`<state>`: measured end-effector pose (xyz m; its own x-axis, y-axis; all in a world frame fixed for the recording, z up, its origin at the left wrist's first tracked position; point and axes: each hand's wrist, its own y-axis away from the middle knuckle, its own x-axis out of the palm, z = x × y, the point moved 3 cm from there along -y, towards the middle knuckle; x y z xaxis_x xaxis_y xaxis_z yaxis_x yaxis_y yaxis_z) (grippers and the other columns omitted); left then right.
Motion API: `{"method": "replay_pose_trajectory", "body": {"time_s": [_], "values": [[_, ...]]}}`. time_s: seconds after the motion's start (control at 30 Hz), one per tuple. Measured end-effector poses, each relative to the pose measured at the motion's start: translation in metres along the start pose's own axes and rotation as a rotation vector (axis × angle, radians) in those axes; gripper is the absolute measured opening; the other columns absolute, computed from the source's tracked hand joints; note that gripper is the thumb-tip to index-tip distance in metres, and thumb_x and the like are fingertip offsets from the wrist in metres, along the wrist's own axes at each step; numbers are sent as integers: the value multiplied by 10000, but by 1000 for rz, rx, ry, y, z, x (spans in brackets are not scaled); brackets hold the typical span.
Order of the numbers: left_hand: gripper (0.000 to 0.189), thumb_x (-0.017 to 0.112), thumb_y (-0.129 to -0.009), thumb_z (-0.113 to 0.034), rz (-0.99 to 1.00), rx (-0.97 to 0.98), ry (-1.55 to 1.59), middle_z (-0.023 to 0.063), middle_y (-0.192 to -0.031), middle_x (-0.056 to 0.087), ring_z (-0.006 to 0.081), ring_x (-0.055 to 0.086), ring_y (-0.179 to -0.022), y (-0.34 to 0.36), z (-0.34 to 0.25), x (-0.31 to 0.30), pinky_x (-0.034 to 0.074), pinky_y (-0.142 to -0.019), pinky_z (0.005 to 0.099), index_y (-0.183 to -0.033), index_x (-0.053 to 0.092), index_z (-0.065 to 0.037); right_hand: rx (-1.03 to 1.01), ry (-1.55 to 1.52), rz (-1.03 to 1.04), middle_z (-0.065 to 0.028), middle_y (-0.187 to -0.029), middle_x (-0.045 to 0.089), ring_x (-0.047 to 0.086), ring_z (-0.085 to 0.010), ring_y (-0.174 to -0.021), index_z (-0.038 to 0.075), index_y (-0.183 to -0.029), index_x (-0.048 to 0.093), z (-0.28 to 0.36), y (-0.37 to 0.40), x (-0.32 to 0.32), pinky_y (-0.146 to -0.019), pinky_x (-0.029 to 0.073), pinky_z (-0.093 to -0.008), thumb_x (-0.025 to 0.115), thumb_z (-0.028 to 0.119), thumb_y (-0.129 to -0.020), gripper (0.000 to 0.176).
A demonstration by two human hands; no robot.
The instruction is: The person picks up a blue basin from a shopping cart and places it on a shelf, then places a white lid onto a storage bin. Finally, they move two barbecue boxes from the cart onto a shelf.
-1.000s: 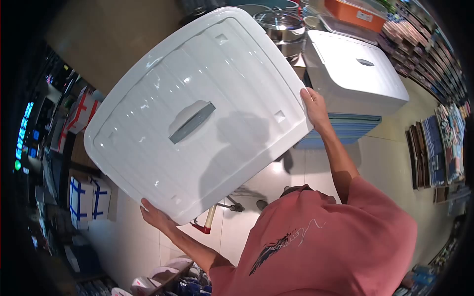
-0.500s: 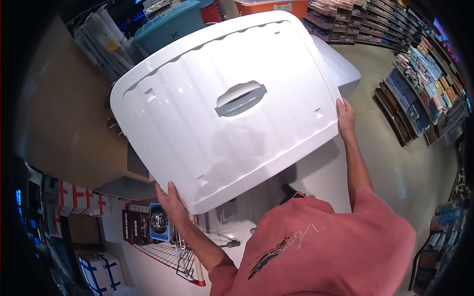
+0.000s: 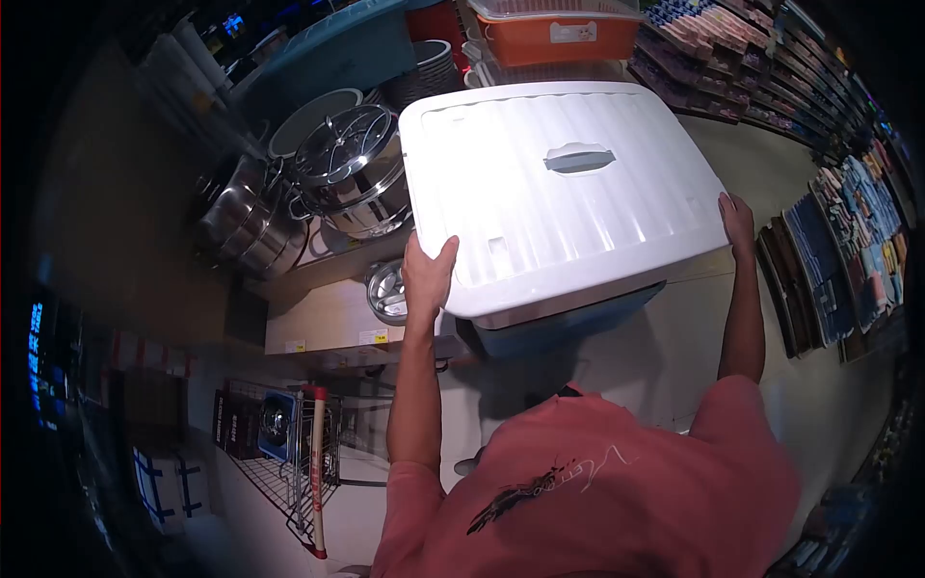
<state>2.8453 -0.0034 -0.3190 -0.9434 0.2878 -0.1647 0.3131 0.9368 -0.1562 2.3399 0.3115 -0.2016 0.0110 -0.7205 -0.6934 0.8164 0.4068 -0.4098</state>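
A large white plastic storage-box lid (image 3: pixel 520 217) with shallow ribs spans the space in front of me. A small grey handle (image 3: pixel 581 160) sits in a recess of its top. My left hand (image 3: pixel 430 275) grips the lid's near left corner, thumb on top. At the right edge, my right hand (image 3: pixel 738 222) holds on with fingertips at the rim and most fingers hidden underneath. Below the near edge shows a blue-grey bin side (image 3: pixel 568 325), which the lid overlaps in this view.
Steel pots (image 3: pixel 358 173) stand on a wooden shelf (image 3: pixel 323 313) to the left. A wire shopping cart (image 3: pixel 316 453) is at lower left. Orange (image 3: pixel 554 40) and teal bins (image 3: pixel 332 58) lie beyond the lid. Folded textiles (image 3: pixel 819 260) fill a display on the right.
The lid has gone from steeply tilted toward me to lying flatter and farther right, over the blue-grey bin. Both hands moved with it, and the pots on the left came into view.
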Motion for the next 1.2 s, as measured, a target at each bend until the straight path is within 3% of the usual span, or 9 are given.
{"method": "replay_pose_trajectory", "body": {"time_s": [0.17, 0.57, 0.7, 0.83, 0.9, 0.93, 1.03, 1.1, 1.2], "values": [[546, 681, -820, -314, 70, -134, -118, 252, -1138, 631, 378, 628, -1047, -12, 1, 32, 478, -902, 420, -1182, 552, 74, -21, 164, 28, -193, -1210, 641, 611, -264, -1106, -28, -1276, 574, -39, -31, 33, -968, 431, -349, 597, 396, -912, 559], [524, 657, -841, -220, 79, -126, 101, 249, -1098, 647, 349, 643, -1022, -30, 21, 47, 485, -896, 400, -1223, 491, 99, 113, -67, 124, -178, -1311, 574, 546, -255, -1192, -86, -1366, 456, -48, -44, 43, -1024, 389, -324, 646, 378, -899, 685], [530, 663, -838, -236, -132, -73, -66, 258, -1230, 579, 389, 559, -1147, -16, 17, 36, 429, -984, 424, -1234, 514, 83, 369, -811, 148, -132, -1303, 583, 557, -248, -1177, -10, -1323, 528, -123, -67, 61, -1027, 402, -338, 515, 364, -980, 508], [559, 599, -911, -301, -193, 49, 44, 258, -1318, 514, 383, 508, -1223, 26, 23, 24, 401, -1027, 413, -1325, 471, 50, 653, -837, -474, -156, -1154, 639, 603, -276, -1059, -72, -1210, 580, -71, 37, 57, -932, 470, -383, 349, 488, -1000, 641], [572, 578, -931, -336, -208, 123, 19, 269, -1328, 499, 392, 484, -1243, 59, 36, 11, 381, -1048, 415, -1337, 460, 50, 730, -634, -423, -143, -1098, 636, 604, -253, -965, -75, -1127, 592, -197, 60, 108, -852, 468, -367, 330, 500, -1004, 643], [566, 572, -936, -336, -197, 110, 15, 263, -1338, 493, 389, 474, -1254, 79, 47, -3, 374, -1055, 416, -1337, 460, 48, 744, -585, -258, -120, -1049, 628, 597, -230, -902, -70, -1125, 573, -198, 118, 134, -838, 466, -324, 323, 523, -995, 656], [454, 597, -926, -270, -259, 76, -57, 209, -1304, 535, 365, 530, -1188, 143, 106, -66, 411, -1017, 411, -1244, 545, 50, 1226, -154, 688, -97, -1252, 533, 490, -297, -1160, 157, -1314, 452, -229, 288, 216, -984, 306, -552, 396, 565, -959, 544], [403, 630, -897, -215, -418, 30, -210, 189, -1249, 564, 355, 564, -1133, 200, 137, -133, 438, -983, 404, -1206, 574, 37, 1162, -4, 881, -103, -1301, 525, 489, -297, -1196, 130, -1326, 449, -116, 384, 264, -1010, 316, -521, 401, 549, -964, 556], [430, 659, -847, -160, -591, -104, -490, 178, -1252, 549, 360, 505, -1186, 292, 170, -248, 379, -1028, 445, -1228, 555, 10, 432, 362, 1482, -92, -1058, 673, 634, -276, -960, 58, -1159, 594, -13, 485, 365, -823, 464, -424, 503, 412, -955, 418]]}}
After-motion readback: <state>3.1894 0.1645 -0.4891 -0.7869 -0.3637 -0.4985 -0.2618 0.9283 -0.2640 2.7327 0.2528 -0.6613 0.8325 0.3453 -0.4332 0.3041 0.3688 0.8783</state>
